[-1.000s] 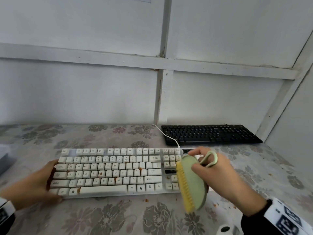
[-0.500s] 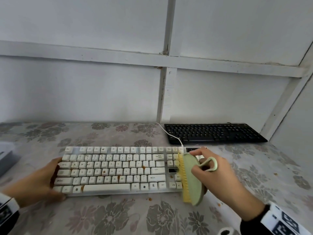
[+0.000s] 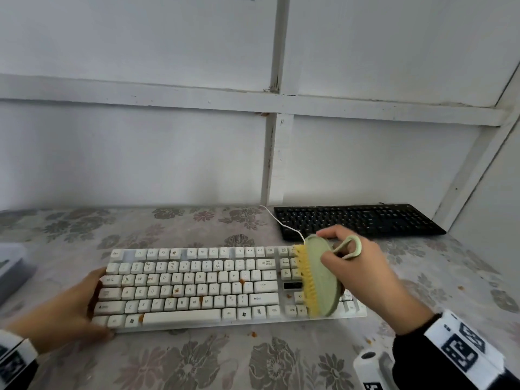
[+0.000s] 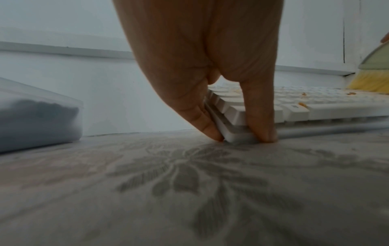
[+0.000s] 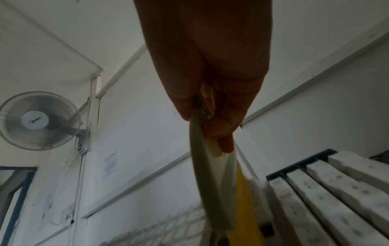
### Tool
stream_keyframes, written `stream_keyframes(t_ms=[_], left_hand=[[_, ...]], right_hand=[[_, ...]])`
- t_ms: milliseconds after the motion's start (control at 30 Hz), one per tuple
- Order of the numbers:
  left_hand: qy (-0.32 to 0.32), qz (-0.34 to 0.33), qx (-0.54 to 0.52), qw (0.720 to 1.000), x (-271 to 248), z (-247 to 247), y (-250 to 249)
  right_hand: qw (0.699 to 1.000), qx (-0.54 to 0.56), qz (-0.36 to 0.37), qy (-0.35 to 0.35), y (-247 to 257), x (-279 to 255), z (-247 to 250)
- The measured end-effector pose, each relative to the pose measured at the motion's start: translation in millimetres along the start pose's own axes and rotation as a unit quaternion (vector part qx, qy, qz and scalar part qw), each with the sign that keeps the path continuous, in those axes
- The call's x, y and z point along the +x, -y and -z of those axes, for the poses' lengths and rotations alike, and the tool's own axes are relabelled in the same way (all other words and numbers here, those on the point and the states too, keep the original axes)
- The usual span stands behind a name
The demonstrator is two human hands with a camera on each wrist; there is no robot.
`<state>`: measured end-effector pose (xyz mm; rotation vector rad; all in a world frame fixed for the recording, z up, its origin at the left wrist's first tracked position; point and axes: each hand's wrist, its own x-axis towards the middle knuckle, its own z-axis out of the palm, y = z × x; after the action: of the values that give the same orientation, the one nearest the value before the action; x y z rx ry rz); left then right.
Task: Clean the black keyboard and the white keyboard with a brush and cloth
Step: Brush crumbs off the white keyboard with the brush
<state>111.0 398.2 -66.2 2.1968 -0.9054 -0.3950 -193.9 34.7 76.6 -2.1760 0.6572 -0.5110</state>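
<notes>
The white keyboard [image 3: 225, 285] lies lengthwise on the worktop [image 3: 197, 361], which is covered in a grey floral cloth; its cream keys carry small orange-brown crumbs and smears, thickest near the space bar and the middle rows. Key legends such as Shift, Ctrl and the function row can be read in the head view. The right hand [image 3: 363, 271] grips a pale green oval brush [image 3: 320, 280] with yellow bristles, held on edge with the bristles against the keys between the main block and the number pad; a green loop at the brush's end stands above the fingers. The left hand [image 3: 67, 313] holds the keyboard's left end. The left wrist view shows what the head view does not: thumb and a finger [image 4: 261, 116] pinch the near left corner of the casing, tips down on the cloth, and a translucent box [image 4: 38, 119] stands to the left. The right wrist view looks up past the hand at the brush's thin edge and shows a white wall fan [image 5: 40, 121] and a sheet of paper on the wall, its print too small to read. The black keyboard [image 3: 357, 220] lies behind the white one to the right, against the white wall, with a white cable [image 3: 281, 223] curving past its left end. Orange crumbs [image 3: 254, 334] lie scattered on the cloth.
</notes>
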Motion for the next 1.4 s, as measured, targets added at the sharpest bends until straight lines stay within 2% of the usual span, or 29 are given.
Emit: stream_keyframes(t_ms=[167,233,400,467,633,900,1067,1167,1267,1400], left_hand=[[0.001,-0.001,0.009,1.000,0.8,-1.4,-2.8],[0.003,0.002,0.015,1.000,0.4,-1.0,-4.7],[-0.004,0.002,0.008,1.000,1.9,-1.2,1.4],[-0.015,0.011,0.001,1.000,2.1,-2.6,-0.5],[-0.001,0.027,0.010,1.000,5.9,-4.0,11.1],[0.003,0.007,0.019,1.000,2.8,-1.8,2.4],[-0.004,-0.004,0.008,1.000,-1.1,-1.3,-8.2],[-0.010,-0.010,0.004,1.000,-2.5,-1.5,-14.3],[-0.011,-0.011,0.015,1.000,-3.4,-1.3,-19.1],[-0.014,-0.007,0.015,1.000,-4.3,-1.5,-23.7]], right_hand=[[0.998,0.000,-0.009,0.068,-10.3,-24.6,-3.6],[0.997,0.008,-0.015,0.072,-6.2,-25.6,2.3],[0.998,0.039,0.023,-0.032,9.0,-8.5,14.7],[0.996,0.063,0.039,-0.047,15.1,-1.3,10.7],[0.999,-0.005,0.049,-0.010,14.1,5.3,-10.5],[0.996,0.007,-0.005,0.084,0.4,-17.5,-9.9],[0.999,0.021,0.042,-0.016,18.7,-0.6,2.6],[0.998,0.031,0.051,-0.032,21.8,9.6,-3.7],[0.999,-0.011,0.045,-0.010,14.7,6.2,-14.3],[0.998,-0.009,0.035,0.057,1.4,-17.2,-23.2]])
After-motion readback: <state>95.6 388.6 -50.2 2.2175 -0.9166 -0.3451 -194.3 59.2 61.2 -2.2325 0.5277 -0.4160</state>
